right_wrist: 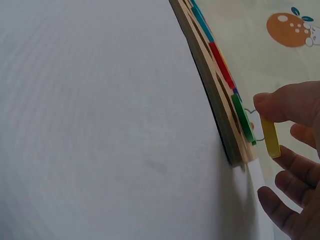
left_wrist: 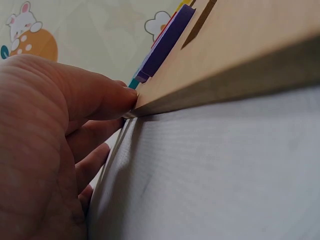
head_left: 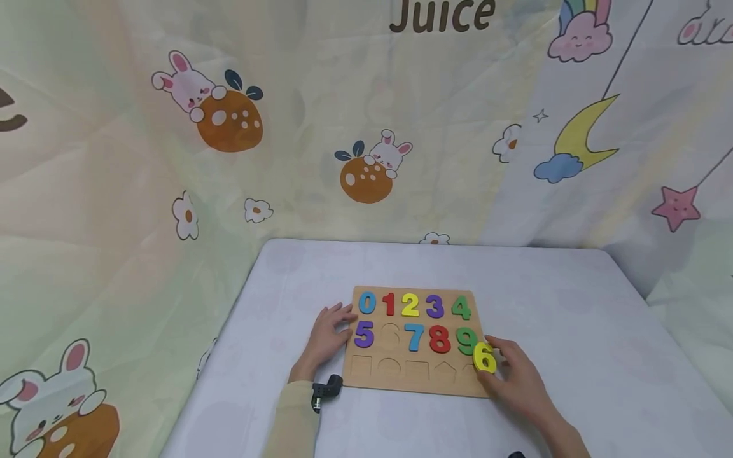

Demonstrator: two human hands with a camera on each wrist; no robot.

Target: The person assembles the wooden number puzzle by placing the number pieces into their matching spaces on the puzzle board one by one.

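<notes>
In the head view a wooden number puzzle board (head_left: 420,385) lies flat, with coloured digits in its two upper rows. Against its left edge, near the purple 5 (head_left: 364,334), rests the left hand (head_left: 328,335), its thumb and fingertips touching the wood. The right hand (head_left: 518,378) pinches a yellow number 6 piece (head_left: 484,357) by its sides, above the board's right edge beside the green 9 (head_left: 466,341). In the right wrist view the yellow 6 (right_wrist: 270,137) is edge-on and clear of the board. An unfilled outline (head_left: 390,337) lies between the 5 and the blue 7 (head_left: 414,337).
The board's bottom row holds several unfilled shape recesses (head_left: 389,367). A white cloth-covered table (head_left: 555,305) extends around the board. Behind it hangs a printed curtain (head_left: 309,127) with rabbits and fruit. A black device (head_left: 326,391) sits by the left wrist.
</notes>
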